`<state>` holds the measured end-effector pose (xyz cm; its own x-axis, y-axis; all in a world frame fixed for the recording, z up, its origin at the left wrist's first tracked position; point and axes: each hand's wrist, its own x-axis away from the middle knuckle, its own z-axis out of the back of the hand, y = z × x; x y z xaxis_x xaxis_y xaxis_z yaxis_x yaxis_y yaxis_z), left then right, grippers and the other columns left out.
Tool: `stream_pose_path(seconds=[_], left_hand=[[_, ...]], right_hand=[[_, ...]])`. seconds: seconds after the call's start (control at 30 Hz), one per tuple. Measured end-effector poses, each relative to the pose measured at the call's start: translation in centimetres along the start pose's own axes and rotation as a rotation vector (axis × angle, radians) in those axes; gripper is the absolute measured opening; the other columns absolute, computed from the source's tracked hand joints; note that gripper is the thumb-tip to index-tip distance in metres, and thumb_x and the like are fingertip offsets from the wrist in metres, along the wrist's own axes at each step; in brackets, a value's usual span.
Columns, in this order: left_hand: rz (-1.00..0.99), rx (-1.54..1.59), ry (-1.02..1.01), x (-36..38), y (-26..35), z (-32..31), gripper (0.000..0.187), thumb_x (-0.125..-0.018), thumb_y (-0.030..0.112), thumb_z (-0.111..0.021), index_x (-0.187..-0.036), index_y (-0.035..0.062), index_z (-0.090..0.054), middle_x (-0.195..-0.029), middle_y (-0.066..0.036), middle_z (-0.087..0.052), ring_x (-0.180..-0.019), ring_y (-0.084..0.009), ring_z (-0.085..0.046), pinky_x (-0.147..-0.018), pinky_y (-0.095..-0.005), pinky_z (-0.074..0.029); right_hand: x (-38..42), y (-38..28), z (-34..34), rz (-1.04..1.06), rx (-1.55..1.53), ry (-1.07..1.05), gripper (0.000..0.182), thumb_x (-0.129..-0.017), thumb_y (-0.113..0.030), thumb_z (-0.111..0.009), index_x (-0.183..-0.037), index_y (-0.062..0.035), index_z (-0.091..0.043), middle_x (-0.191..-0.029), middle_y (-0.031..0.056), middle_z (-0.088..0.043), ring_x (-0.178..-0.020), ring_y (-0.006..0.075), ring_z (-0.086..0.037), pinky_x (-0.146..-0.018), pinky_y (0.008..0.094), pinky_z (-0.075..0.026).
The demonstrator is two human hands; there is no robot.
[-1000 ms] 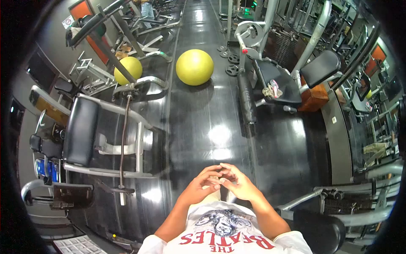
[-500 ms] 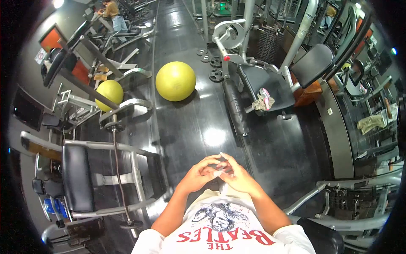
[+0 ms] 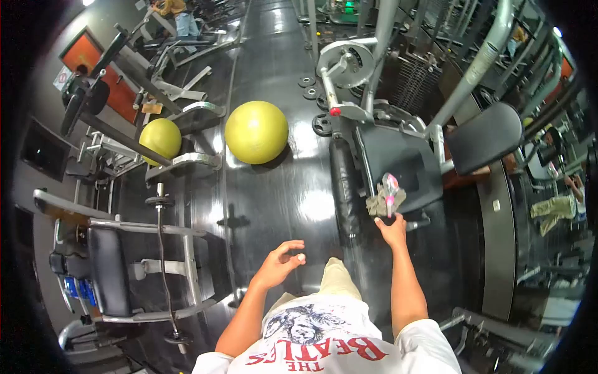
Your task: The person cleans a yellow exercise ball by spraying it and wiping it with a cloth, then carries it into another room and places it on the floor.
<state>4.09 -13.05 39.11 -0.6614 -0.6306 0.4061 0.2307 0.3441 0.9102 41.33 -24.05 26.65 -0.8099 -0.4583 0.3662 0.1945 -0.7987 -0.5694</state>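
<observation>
My right hand (image 3: 392, 230) is stretched forward, thumb and fingers apart, at the near end of a pink-and-clear bottle (image 3: 390, 193). Whether the fingertips touch it cannot be made out. The bottle lies on a crumpled beige cloth (image 3: 375, 204) at the front edge of a black machine seat (image 3: 405, 163). Over the dark floor, my left hand (image 3: 281, 265) holds nothing, its fingers loosely curled with a gap between thumb and forefinger.
Two yellow exercise balls (image 3: 256, 133) are on the floor ahead and to the left. A padded bench (image 3: 111, 271) with a curled barbell (image 3: 163, 262) stands at left. Weight plates (image 3: 322, 124) lie by the machine. A person (image 3: 180, 17) is at the far left.
My hands, previously together in front of my body, have separated. The right one has moved forward and right to the bottle; the left has shifted slightly left. The view has moved closer to the seat.
</observation>
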Motion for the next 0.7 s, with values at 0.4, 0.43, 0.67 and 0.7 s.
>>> stream_pose_path(seconds=[0.4, 0.43, 0.67, 0.7], left_hand=[[0.126, -0.010, 0.172, -9.8, 6.0, -0.8, 0.036, -0.099, 0.025, -0.072, -0.131, 0.0105, -0.063, -0.111, -0.003, -0.071, -0.100, -0.0126, -0.068, -0.081, -0.0274, -0.049], [0.114, -0.004, 0.178, -10.3, 6.6, -0.6, 0.035, -0.100, 0.025, -0.072, -0.130, 0.0101, -0.064, -0.114, -0.003, -0.070, -0.101, -0.0129, -0.068, -0.083, -0.0279, -0.050], [0.143, 0.004, 0.170, -12.3, 7.2, -0.9, 0.034, -0.100, 0.025, -0.071, -0.129, 0.0085, -0.063, -0.126, -0.005, -0.068, -0.106, -0.0172, -0.068, -0.090, -0.0329, -0.050], [0.146, 0.011, 0.162, -12.5, 7.1, -1.0, 0.035, -0.100, 0.025, -0.071, -0.129, 0.0081, -0.063, -0.126, -0.005, -0.068, -0.106, -0.0173, -0.068, -0.089, -0.0330, -0.050]], right_hand=[[-14.7, 3.1, -6.4, 0.047, 0.155, -0.143, 0.111, -0.080, -0.040, -0.086, -0.161, -0.0099, -0.017, -0.153, 0.0260, -0.043, -0.139, 0.0468, -0.044, -0.113, 0.0526, -0.042], [-14.8, 3.2, -6.4, 0.094, 0.130, -0.133, 0.109, -0.081, -0.036, -0.086, -0.161, -0.0089, -0.016, -0.151, 0.0269, -0.046, -0.137, 0.0470, -0.046, -0.112, 0.0520, -0.042], [-16.5, 5.7, -8.2, 0.220, 0.082, 0.027, 0.073, -0.088, -0.016, -0.075, -0.145, 0.0001, -0.033, -0.126, 0.0346, -0.060, -0.116, 0.0524, -0.060, -0.098, 0.0547, -0.048], [-16.5, 5.2, -7.8, 0.187, 0.081, 0.013, 0.070, -0.087, -0.015, -0.074, -0.143, -0.0009, -0.034, -0.124, 0.0347, -0.061, -0.115, 0.0526, -0.060, -0.097, 0.0549, -0.048]])
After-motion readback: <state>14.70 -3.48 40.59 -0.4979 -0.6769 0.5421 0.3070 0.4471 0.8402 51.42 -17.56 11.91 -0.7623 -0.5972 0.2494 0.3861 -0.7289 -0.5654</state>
